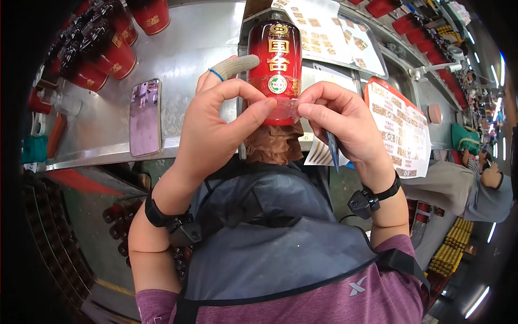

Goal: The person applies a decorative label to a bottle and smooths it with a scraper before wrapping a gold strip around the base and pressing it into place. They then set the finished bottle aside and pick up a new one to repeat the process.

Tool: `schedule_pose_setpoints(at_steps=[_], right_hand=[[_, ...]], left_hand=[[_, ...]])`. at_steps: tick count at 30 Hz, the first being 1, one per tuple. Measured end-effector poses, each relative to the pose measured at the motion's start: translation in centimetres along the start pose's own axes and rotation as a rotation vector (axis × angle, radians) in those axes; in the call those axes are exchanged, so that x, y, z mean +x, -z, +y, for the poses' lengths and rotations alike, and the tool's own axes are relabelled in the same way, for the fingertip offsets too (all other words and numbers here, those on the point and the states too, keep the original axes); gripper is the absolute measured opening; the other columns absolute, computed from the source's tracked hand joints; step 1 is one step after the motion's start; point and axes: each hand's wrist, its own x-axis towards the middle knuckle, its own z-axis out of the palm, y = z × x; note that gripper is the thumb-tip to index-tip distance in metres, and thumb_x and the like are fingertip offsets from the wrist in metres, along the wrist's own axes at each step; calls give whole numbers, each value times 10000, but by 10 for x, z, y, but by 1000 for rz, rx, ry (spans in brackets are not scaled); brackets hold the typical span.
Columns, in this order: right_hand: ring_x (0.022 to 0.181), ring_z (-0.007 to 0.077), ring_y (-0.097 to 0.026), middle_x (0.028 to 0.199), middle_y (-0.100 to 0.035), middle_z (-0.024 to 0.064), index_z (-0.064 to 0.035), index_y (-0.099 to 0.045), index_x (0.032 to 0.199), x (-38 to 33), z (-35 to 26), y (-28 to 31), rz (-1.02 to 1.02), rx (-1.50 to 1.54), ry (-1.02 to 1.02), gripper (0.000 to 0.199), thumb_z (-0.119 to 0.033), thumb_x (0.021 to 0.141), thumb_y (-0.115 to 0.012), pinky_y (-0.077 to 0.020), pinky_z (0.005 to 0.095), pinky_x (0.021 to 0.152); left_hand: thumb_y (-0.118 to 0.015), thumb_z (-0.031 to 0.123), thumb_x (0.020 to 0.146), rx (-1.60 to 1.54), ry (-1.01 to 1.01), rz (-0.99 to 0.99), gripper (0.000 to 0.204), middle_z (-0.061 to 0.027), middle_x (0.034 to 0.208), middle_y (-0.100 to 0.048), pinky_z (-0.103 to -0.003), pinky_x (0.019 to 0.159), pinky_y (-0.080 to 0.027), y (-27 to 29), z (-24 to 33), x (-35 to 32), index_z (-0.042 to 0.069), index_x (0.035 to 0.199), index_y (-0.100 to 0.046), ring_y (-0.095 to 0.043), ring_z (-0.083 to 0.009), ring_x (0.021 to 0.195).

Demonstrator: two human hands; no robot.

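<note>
A glossy red bottle [275, 65] stands upright at the near edge of a dull, brushed metal table [189, 48], straight ahead of the person and between both hands. It is a smooth cylinder with gold printing down its front and a small round white-and-green sticker low on its body. The left hand [216, 124] curls around the bottle's left side, thumb pressed to the lower front; one finger behind it wears a grey knitted finger cover with a blue rim. The right hand [345, 121] pinches a thin, clear strip of film [288, 110] against the bottle's lower band with thumb and forefinger, while a narrow dark blade-like tool [332, 148] is tucked under its other fingers, pointing down. Below the bottle sits a crumpled brown cloth [275, 143]. A phone [144, 116] with a lit screen lies flat on the table to the left, and more red bottles [110, 51] with dark caps cluster at the far left. White sheets of small gold labels [318, 27] lie behind the bottle, and a red-edged sheet [399, 127] hangs to the right. The person wears a smooth grey apron [270, 237] and black wrist straps.
</note>
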Motion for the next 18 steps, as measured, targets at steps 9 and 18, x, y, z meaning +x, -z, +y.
schedule_pose_setpoints(at_steps=[9,18], right_hand=[[629,-26,-407,698,-530,-98,-40,-654,945,-1,26,-1,160,-200,51,92,-118,920,-697,-300,166,557],[632,-4,-452,735,-581,-65,-14,-637,921,7,43,0,255,-319,148,84,-75,908,-693,-377,170,572]], left_hand=[[-790,205,806,223,-38,130,148,-189,1375,-533,-477,1096,-312,-14,-15,-7,94,804,-692,-369,-390,1359],[-810,197,791,303,-60,151,181,-190,1379,-523,-457,1090,-321,-17,-26,-4,83,783,-670,-392,-371,1329]])
